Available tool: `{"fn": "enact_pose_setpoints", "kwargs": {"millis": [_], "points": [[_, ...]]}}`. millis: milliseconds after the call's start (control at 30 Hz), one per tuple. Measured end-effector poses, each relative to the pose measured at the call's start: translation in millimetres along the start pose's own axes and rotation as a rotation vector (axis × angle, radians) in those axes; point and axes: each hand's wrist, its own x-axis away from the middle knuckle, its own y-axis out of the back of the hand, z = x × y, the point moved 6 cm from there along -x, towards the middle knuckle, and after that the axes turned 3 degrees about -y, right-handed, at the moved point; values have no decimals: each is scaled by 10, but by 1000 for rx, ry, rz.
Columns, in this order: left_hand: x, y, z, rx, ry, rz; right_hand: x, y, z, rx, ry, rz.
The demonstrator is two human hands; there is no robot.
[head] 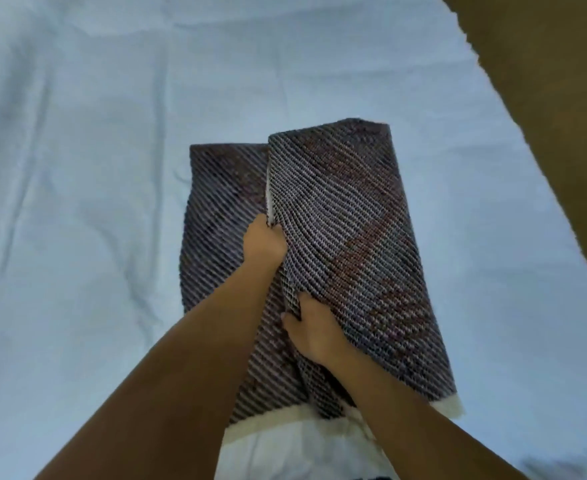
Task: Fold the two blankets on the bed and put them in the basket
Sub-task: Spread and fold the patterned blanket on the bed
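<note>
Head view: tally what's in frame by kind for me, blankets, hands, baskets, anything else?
Dark striped woven blanket with cream edging: 1
Hands gripping its folded edge: 2, left hand and right hand
Light blue bed sheet: 1
Olive-brown surface, upper right, kind unclear: 1
Baskets: 0
Total: 5

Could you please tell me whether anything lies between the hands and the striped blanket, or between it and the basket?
Nothing visible: the left hand and the right hand both grip the folded-over edge of the striped blanket directly. The basket is not in view, so that path cannot be judged.
</note>
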Motion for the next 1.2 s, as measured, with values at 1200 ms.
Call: {"fn": "enact_pose_setpoints", "kwargs": {"millis": [1200], "points": [[1010, 594, 1907, 174, 192, 53, 573, -1371, 127, 636, -107, -5]]}}
